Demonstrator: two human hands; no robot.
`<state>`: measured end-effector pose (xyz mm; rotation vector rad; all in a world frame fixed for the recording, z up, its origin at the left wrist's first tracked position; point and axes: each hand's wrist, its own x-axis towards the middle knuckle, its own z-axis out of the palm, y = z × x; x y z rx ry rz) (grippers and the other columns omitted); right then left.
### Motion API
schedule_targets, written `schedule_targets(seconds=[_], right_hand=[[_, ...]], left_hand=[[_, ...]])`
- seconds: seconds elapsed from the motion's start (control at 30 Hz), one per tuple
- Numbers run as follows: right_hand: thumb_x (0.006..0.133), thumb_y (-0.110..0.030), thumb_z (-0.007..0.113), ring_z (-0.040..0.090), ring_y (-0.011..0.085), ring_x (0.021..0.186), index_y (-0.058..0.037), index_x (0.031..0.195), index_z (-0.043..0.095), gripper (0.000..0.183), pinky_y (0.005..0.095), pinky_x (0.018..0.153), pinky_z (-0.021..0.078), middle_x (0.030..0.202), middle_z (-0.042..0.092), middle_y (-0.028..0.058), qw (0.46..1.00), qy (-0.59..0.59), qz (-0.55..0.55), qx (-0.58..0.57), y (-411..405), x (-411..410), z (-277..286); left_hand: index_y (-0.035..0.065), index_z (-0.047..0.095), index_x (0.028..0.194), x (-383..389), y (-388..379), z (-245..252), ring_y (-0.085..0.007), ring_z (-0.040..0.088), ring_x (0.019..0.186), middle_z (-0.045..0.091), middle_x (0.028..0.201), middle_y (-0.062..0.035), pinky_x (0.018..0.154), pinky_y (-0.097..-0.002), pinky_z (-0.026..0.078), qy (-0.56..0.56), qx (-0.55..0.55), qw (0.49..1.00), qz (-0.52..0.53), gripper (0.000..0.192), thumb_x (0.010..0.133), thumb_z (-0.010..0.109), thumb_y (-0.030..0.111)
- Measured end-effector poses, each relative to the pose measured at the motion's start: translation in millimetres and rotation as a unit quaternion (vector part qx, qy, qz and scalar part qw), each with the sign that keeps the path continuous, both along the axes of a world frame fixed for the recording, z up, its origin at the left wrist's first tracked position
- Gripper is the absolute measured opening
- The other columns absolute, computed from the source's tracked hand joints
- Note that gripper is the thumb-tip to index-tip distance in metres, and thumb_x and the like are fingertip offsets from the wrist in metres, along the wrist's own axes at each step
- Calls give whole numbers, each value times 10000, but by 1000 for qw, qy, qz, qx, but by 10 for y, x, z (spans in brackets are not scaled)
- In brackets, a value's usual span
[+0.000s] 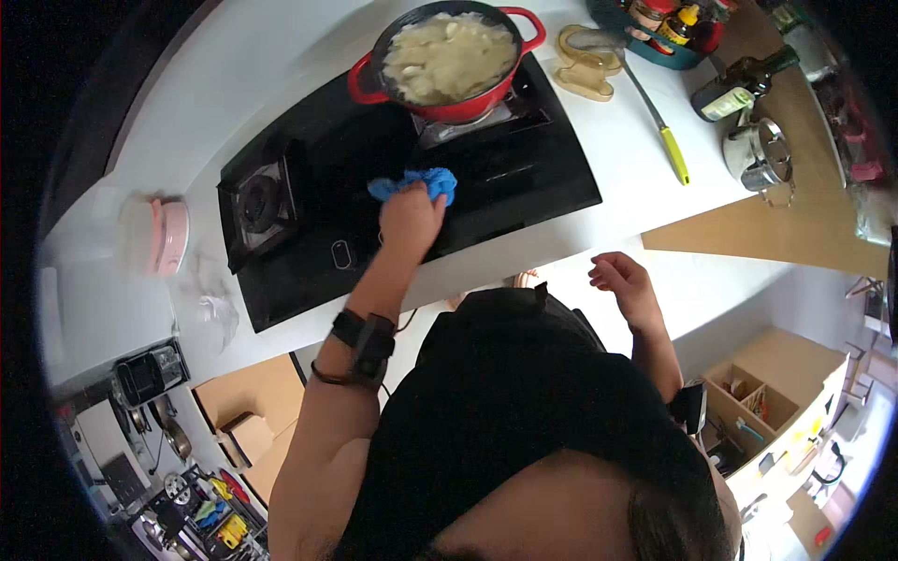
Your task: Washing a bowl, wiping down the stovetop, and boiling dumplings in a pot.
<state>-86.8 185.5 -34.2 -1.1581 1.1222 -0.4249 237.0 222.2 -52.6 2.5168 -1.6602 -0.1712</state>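
Observation:
My left hand [412, 214] presses a blue cloth [436, 181] onto the black glass cooktop [323, 168], near its middle and above the touch controls. Behind it, on the right burner, stands a red two-handled pot [463, 109] filled with pale pieces in cloudy liquid. The left burner [259, 203] carries no pot. My right hand [626, 282] hangs in front of the counter's edge with its fingers loosely curled, touching nothing; the palm side is partly hidden.
Right of the cooktop, a ladle with a green handle [675, 156] lies on a tan spoon rest [584, 78]. Beyond are a dark bottle [736, 88], a steel pot [758, 156] and a teal tray of jars [666, 55]. A pink appliance [170, 237] stands left.

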Motion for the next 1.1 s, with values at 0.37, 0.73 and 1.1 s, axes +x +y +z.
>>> schedule_targets(seconds=[0.37, 0.73, 1.1], right_hand=[[863, -177, 499, 554, 131, 723, 21, 965, 546, 228, 248, 670, 438, 784, 588, 75, 998, 20, -41, 37, -50, -299, -46], [858, -175, 514, 554, 129, 713, 11, 949, 553, 211, 247, 665, 436, 784, 589, 67, 997, 2, 26, 66, -189, -181, -289], [836, -198, 543, 550, 123, 705, 17, 918, 565, 231, 247, 650, 448, 776, 592, 64, 989, -29, 142, 8, 419, 729, -383]], left_hand=[[13, 541, 1007, -1086, -795, -283, -320, 475, 874, 477, 902, -167, 689, -436, 394, -4, -188, 982, 27, 332, 743, 569, 212], [111, 598, 908, -1465, -524, -388, -314, 454, 1002, 479, 1023, -132, 807, -428, 382, 187, -233, 901, -314, 235, 675, 600, 134], [96, 603, 900, -52, 1741, -253, -336, 509, 881, 528, 933, -162, 732, -432, 412, 57, -155, 984, -70, 235, 669, 559, 79]])
